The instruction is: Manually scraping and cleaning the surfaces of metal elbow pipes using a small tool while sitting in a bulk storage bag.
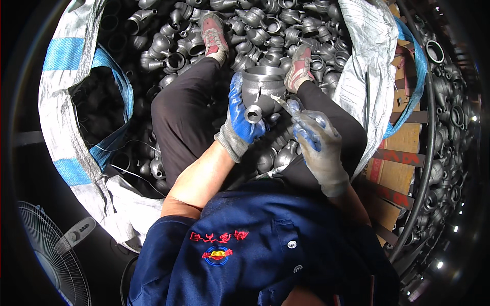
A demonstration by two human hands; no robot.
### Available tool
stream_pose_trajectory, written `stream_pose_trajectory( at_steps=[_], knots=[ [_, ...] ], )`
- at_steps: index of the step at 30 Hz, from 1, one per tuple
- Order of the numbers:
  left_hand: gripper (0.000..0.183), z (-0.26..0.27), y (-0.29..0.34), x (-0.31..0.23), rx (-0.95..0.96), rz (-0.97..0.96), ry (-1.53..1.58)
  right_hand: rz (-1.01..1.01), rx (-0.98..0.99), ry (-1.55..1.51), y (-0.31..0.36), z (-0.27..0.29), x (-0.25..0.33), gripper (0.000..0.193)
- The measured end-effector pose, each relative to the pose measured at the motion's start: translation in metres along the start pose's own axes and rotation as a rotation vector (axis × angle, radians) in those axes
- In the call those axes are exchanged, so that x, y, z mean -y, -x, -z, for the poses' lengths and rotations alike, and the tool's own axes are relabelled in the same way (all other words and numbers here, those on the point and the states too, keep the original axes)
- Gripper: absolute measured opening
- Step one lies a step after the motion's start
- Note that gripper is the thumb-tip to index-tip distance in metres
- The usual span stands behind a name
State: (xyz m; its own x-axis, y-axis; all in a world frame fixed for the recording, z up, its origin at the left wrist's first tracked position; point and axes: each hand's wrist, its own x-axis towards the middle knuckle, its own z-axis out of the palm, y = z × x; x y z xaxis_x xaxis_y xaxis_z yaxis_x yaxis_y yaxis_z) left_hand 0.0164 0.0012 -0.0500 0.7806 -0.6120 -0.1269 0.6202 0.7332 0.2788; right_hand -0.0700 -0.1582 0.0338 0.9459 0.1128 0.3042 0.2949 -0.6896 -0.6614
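Observation:
My left hand, in a blue-coated grey glove, grips a dark grey metal casting. This hollow, round-bodied part has a wide open mouth turned up and away from me and a small ringed spout low on its near side. My right hand, in a worn pale glove with blue on the fingers, is closed around a slim tool with a frayed whitish tip, like a small brush. That tip lies at the casting's right side; whether it touches the metal I cannot tell. Most of the tool is hidden by my fingers.
A heap of similar grey castings lies around my feet inside a large white woven bag with blue straps. Another pile of castings is at the right, beyond a cardboard-lined metal frame. A fan stands at the lower left.

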Motion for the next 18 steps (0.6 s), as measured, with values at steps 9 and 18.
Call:
stream_pose_trajectory(
  at_steps=[9,18],
  knots=[
    [0.059,-0.030,0.009,-0.002,-0.165,-0.041,-0.018,0.013,0.076,0.208,-0.001,0.001,-0.001,0.033],
    [0.051,-0.012,0.007,0.003,0.035,-0.589,-1.202,-0.804,0.439,-0.705,-0.024,0.033,-0.011,0.034]
  ],
)
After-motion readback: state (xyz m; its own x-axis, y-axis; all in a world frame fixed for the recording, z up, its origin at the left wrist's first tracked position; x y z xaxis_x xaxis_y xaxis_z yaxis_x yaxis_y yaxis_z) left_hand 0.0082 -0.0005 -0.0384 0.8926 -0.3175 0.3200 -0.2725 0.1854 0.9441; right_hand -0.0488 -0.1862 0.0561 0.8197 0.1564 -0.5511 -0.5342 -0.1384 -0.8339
